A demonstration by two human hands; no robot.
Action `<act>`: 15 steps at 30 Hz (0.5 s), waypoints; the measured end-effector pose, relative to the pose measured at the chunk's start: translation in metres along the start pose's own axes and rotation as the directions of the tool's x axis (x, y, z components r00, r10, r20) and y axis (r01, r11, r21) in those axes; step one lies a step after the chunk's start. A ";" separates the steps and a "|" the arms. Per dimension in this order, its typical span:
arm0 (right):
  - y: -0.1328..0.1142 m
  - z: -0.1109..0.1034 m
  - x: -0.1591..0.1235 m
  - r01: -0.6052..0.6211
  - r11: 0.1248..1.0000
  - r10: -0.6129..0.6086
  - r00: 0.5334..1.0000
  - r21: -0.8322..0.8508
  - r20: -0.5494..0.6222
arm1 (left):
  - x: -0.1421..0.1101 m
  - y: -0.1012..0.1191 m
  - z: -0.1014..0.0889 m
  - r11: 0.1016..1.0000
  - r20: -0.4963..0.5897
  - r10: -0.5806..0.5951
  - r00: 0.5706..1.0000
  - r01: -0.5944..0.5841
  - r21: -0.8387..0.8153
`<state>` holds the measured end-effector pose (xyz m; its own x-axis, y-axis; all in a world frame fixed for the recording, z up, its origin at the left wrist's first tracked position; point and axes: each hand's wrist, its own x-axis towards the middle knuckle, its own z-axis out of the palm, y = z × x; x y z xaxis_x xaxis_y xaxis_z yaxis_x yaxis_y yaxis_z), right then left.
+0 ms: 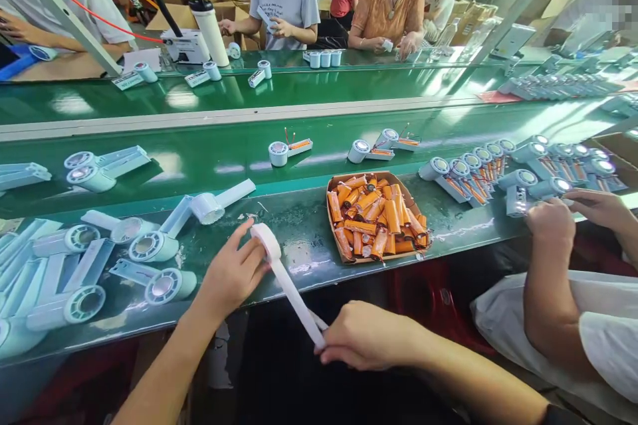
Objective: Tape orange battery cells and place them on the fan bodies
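My left hand (234, 273) grips a roll of white tape (266, 242) above the bench edge. From the roll a white strip stretches down to my right hand (366, 337), whose fingers pinch its end below the edge of the bench. To the right of the roll, a cardboard tray (340, 259) holds many orange-wrapped battery cells (371, 212) with thin wires. Left of my left hand lie pale blue fan housings (170, 285) with handles, several of them piled together at the far left.
A green conveyor belt (209, 163) runs across, carrying pale blue fan units (278, 153) with orange cells. Rows of assembled units (471, 163) stand at the right. A co-worker's hands (551, 219) work close by on the right. Other people sit across the belt.
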<state>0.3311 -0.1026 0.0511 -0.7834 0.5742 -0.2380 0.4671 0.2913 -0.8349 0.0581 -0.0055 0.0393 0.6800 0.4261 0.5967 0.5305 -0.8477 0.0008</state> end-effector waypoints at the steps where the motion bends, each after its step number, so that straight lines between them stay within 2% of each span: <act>1: 0.003 -0.009 -0.010 -0.008 0.996 0.005 0.999 -0.087 -0.032 | -0.005 -0.002 0.004 1.000 -0.004 -0.020 1.000 0.020 0.002; 2: 0.006 -0.023 -0.020 -0.027 0.991 0.010 0.992 -0.132 -0.127 | -0.010 -0.001 0.009 0.999 -0.014 -0.045 0.999 0.045 -0.002; 3: 0.012 -0.039 -0.029 -0.055 0.987 0.012 0.962 -0.150 -0.274 | -0.014 0.000 0.013 0.997 -0.029 -0.072 0.997 0.072 -0.008; 4: 0.018 -0.059 -0.037 -0.091 0.983 0.009 0.894 -0.160 -0.449 | -0.016 0.003 0.017 0.996 -0.046 -0.094 0.995 0.093 -0.015; 5: 0.027 -0.081 -0.044 -0.141 0.974 -0.001 0.782 -0.179 -0.623 | -0.015 0.007 0.020 0.994 -0.063 -0.105 0.992 0.103 -0.023; 6: 0.037 -0.104 -0.048 -0.213 0.953 -0.022 0.660 -0.214 -0.751 | -0.013 0.011 0.023 0.994 -0.077 -0.108 0.991 0.106 -0.030; 7: 0.048 -0.127 -0.050 -0.285 0.923 -0.049 0.577 -0.258 -0.815 | -0.009 0.015 0.024 0.994 -0.085 -0.108 0.991 0.105 -0.041; 8: 0.059 -0.148 -0.049 -0.353 0.892 -0.044 0.556 -0.284 -0.830 | -0.004 0.018 0.025 0.993 -0.089 -0.106 0.990 0.101 -0.055; 11: 0.091 -0.194 -0.038 -0.454 0.838 0.076 0.645 -0.302 -0.760 | 0.010 0.026 0.025 0.991 -0.081 -0.100 0.992 0.091 -0.102; 13: 0.105 -0.209 -0.027 -0.452 0.842 0.119 0.690 -0.296 -0.714 | 0.016 0.030 0.024 0.988 -0.080 -0.094 0.992 0.084 -0.126; 15: 0.114 -0.216 -0.019 -0.437 0.853 0.130 0.708 -0.286 -0.694 | 0.017 0.032 0.023 0.988 -0.083 -0.077 0.994 0.065 -0.137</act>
<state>0.4875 0.0847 0.0678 -0.2091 0.9756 0.0675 0.8578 0.2161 -0.4663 0.0983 -0.0176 0.0314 0.5929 0.4623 0.6593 0.4994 -0.8534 0.1494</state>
